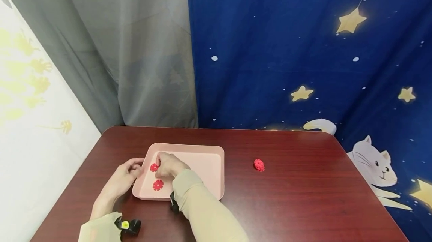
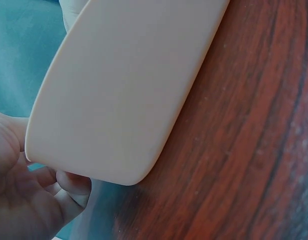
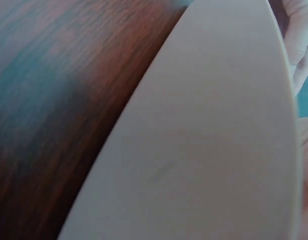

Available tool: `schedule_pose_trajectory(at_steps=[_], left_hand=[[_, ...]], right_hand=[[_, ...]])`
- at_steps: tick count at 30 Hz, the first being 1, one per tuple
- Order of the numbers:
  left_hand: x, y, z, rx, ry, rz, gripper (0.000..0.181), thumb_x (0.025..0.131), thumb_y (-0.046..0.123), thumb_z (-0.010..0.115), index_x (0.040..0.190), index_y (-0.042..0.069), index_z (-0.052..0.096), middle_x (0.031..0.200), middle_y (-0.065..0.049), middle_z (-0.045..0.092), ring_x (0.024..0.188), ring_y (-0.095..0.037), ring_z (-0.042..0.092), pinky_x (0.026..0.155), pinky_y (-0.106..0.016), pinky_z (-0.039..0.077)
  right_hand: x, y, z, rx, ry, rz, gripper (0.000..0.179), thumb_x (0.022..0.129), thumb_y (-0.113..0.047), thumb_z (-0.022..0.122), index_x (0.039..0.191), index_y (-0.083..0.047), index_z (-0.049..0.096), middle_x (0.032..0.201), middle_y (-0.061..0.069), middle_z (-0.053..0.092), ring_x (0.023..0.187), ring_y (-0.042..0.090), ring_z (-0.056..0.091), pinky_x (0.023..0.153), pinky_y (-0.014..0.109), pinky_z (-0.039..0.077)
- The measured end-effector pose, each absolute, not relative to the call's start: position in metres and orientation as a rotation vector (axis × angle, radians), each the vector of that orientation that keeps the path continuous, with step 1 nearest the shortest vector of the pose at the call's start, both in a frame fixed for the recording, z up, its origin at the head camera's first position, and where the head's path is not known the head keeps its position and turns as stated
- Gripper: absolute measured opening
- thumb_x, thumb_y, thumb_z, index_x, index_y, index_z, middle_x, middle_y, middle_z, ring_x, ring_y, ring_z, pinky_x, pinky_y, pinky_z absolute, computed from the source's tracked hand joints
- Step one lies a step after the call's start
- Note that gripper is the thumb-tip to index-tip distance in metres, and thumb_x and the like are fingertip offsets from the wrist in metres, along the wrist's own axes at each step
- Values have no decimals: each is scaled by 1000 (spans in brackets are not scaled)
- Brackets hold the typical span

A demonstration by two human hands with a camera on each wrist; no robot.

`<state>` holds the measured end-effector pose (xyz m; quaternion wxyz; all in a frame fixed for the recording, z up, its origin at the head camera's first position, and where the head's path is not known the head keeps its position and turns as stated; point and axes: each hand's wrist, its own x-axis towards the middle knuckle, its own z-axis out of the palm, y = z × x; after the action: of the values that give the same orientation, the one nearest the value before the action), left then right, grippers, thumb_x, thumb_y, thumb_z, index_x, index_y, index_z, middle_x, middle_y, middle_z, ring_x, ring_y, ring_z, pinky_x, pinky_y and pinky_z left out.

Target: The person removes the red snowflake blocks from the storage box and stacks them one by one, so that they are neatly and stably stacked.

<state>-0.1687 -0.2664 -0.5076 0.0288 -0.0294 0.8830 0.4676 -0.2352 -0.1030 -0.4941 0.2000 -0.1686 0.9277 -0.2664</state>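
Observation:
A pink tray (image 1: 202,159) lies on the table, its outer side wall filling much of both wrist views. My left hand (image 1: 122,177) holds the tray by its left rim; in the left wrist view its fingers (image 2: 73,184) curl close to the tray's corner. Reaching into the left part of the tray, my right hand (image 1: 170,165) pinches a red flower-shaped interlocking disc (image 1: 153,167), partly covered by the fingers. A second such disc (image 1: 158,185) lies flat in the tray, nearer to me. The right wrist view shows mostly tray wall, with parts of a hand at its right edge.
To the right of the tray, a small pile of red flower-shaped discs (image 1: 259,165) sits on the dark red wooden table (image 1: 303,189). Grey and blue star-patterned curtains (image 1: 270,54) hang behind the table's far edge. A pale printed wall (image 1: 40,152) stands on the left.

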Motion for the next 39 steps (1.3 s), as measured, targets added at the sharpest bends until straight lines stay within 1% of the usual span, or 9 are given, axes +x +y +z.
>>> schedule_pose_trajectory(at_steps=[2,4,8,13,19,25,32,35,39], left_hand=[[-169,-266,-507,-90,2725,1443,39,100,10,53,137,-2,46,100,-14,52,82,-22,50,64,-26,45],[-168,-265,-507,-90,2726,1438,40,100,10,53,137,-2,46,100,-14,52,83,-22,50,65,-26,45],[-168,-265,-507,-85,2732,1422,40,100,11,54,137,-3,46,100,-14,52,85,-23,50,66,-26,45],[-167,-265,-508,-82,2745,1401,40,100,11,54,137,-3,46,100,-13,52,87,-23,50,68,-26,44],[-168,-266,-509,-94,2743,1396,41,100,13,54,138,-3,46,101,-13,52,88,-24,50,69,-26,44],[-168,-267,-508,-115,2740,1396,42,101,13,53,138,-3,45,102,-14,52,88,-24,50,67,-28,45],[-167,-268,-508,-105,2731,1408,41,101,14,52,138,-3,44,102,-14,51,88,-24,50,68,-28,45],[-167,-267,-508,-99,2735,1399,41,101,14,53,138,-2,45,103,-14,52,91,-24,50,70,-28,45],[-168,-267,-508,-98,2740,1384,42,101,16,53,139,-2,45,104,-13,52,92,-25,50,72,-28,44]], right_hand=[[-236,-103,-495,-468,2596,-762,33,78,-15,81,100,-21,57,80,-6,53,73,10,50,66,24,41],[-237,-104,-496,-481,2612,-751,35,78,-16,82,104,-23,59,81,-7,54,74,9,50,68,23,42],[-238,-105,-498,-497,2656,-683,26,78,-16,82,90,-21,59,76,-7,53,70,10,49,64,22,41],[-238,-103,-499,-492,2665,-669,28,79,-18,81,78,-19,54,71,-5,52,66,10,48,60,22,39],[-238,-93,-497,-427,2550,-996,21,83,-13,78,70,-12,62,62,-2,57,57,10,53,54,20,38],[-245,-72,-485,-372,2266,-1369,16,92,-4,65,78,0,69,64,11,67,54,18,66,45,21,35],[-254,-23,-456,-434,2164,-1650,9,91,-2,65,87,4,70,76,19,69,54,16,66,45,21,37],[-250,9,-442,-483,2148,-1786,11,92,-2,64,94,8,69,74,17,68,53,14,64,48,22,40],[-243,55,-432,-463,2126,-1968,15,94,-3,62,99,11,67,71,10,64,55,14,61,56,27,50]])
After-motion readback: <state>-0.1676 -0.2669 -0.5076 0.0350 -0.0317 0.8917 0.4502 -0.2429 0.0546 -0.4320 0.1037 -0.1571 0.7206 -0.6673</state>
